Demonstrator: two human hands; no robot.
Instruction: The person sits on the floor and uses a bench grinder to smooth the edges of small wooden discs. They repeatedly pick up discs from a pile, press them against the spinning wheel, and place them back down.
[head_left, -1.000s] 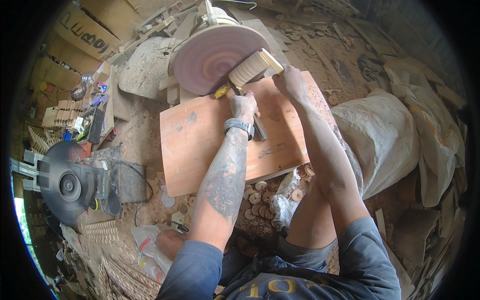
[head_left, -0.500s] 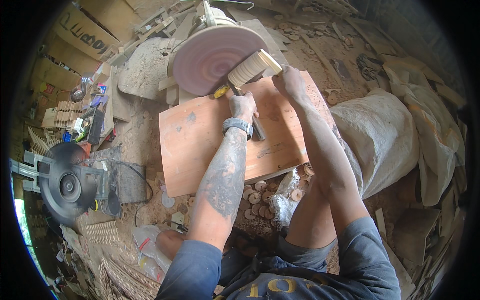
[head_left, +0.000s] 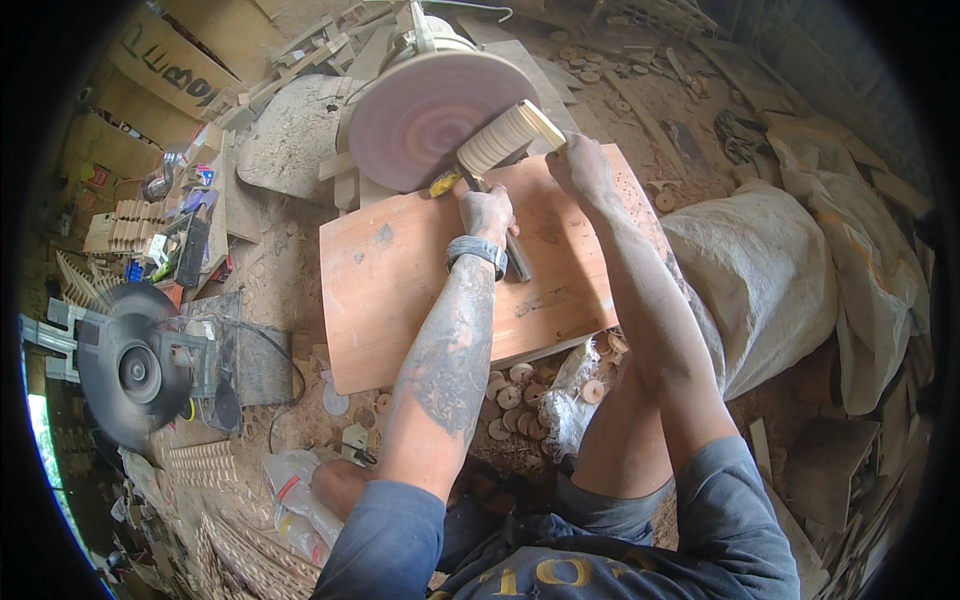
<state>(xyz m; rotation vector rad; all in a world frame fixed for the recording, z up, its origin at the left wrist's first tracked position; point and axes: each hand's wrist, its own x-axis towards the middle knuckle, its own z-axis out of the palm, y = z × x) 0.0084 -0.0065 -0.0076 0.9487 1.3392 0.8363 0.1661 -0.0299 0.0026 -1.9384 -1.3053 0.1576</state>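
Observation:
A row of thin pale wooden discs (head_left: 490, 140), pressed together like a cylinder, is tilted against or very near the face of a large reddish sanding disc (head_left: 420, 125), which looks to be spinning. My right hand (head_left: 583, 172) is closed at the upper right end of the row, by a flat pale end piece (head_left: 541, 124). At the row's lower end my left hand (head_left: 487, 213) wraps around a dark bar (head_left: 517, 258), its fingers partly hidden. Beside that hand a yellow piece (head_left: 443, 183) sticks out to the left. Both hands are above a reddish wooden board (head_left: 390, 300).
At left stands a dark round fan-like machine (head_left: 137, 365), its rim blurred. Loose wooden discs (head_left: 515, 400) lie heaped below the board. A full white sack (head_left: 755, 270) leans at right. Tools and scraps clutter the left, near a dark tray (head_left: 190, 250).
Hardly anything differs. Both hands keep their hold on the disc row and bar; the whole view has shifted by a few pixels.

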